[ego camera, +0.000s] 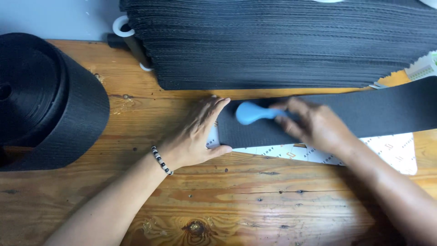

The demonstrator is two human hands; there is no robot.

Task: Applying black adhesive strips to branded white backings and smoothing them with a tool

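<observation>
Right grip [304, 122], blurred, clasps blue tool [251, 112].

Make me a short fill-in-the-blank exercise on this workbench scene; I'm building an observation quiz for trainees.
1. The left hand presses flat on the end of a strip of ____ webbing.
2. The right hand holds a tool with a light ____ handle.
3. The big roll of webbing sits at the ____ edge of the wooden table.
4. A beaded ____ circles the left wrist.

Missing words: black; blue; left; bracelet
</observation>
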